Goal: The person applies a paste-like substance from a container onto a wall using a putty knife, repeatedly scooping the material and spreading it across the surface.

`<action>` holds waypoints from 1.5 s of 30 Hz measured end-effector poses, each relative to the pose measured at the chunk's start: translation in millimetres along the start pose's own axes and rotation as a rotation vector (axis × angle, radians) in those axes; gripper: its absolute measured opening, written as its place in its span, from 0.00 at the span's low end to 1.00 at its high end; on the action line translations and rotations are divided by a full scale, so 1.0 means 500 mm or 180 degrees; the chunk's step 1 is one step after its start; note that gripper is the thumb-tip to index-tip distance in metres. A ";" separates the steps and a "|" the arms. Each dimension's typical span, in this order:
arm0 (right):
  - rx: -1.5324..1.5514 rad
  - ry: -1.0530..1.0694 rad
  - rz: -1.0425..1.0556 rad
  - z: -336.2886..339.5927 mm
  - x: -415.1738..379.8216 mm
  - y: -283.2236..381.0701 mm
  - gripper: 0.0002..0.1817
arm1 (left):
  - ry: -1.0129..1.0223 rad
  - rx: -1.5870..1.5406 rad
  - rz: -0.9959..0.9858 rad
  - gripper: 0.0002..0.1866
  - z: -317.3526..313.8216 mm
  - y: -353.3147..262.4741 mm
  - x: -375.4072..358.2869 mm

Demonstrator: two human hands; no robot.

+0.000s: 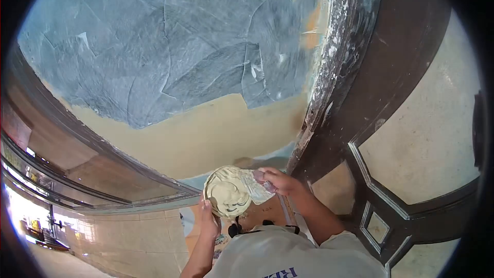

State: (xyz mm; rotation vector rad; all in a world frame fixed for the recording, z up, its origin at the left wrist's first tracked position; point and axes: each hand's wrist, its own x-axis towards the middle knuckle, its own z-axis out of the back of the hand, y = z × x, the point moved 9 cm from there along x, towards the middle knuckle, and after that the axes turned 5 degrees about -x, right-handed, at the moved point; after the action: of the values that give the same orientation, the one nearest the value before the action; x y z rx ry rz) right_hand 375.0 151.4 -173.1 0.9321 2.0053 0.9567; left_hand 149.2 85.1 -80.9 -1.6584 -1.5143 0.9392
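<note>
So, looks like the loading-up step: right hand (pixel 278 180) grips a flat, whitish, paste-smeared spreader (pixel 256 189) at the edge of a round, cream-smeared tub (pixel 206 188) of smooth pale paste (pixel 224 188); left hand (pixel 207 220) clasps its side. Lifting off probably wants the spreader level.

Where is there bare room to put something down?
The pale tiles between the brown panelling and the left arm look bare. It's crowded at the bowl: the left hand holds it, and the right hand has a scraper at its edge.
</note>
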 end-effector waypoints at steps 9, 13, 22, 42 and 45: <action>0.0436 -0.0302 -0.0086 -0.014 0.003 -0.004 0.22 | -0.0359 -0.0552 0.0257 0.31 0.015 0.018 -0.001; 0.0084 -0.0410 -0.0023 -0.004 0.005 0.016 0.17 | -0.0073 -0.0140 0.0252 0.30 0.007 0.001 0.003; 0.0279 -0.1469 0.0253 0.075 -0.014 0.036 0.12 | -0.0201 -0.0738 0.0769 0.29 0.020 0.029 -0.009; -0.4349 -0.1497 0.3386 -0.259 -0.236 0.392 0.15 | -0.0562 -0.0342 -0.0174 0.30 -0.013 -0.072 0.015; -0.4782 -0.1520 0.3332 -0.262 -0.226 0.379 0.13 | -0.0543 -0.0210 -0.0215 0.31 -0.022 -0.084 0.010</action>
State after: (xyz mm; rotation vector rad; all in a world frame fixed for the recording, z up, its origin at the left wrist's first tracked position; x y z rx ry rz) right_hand 377.6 104.1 79.1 1.0092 -0.0489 2.0016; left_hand 137.9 93.2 -39.4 -1.5958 -1.7207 1.0257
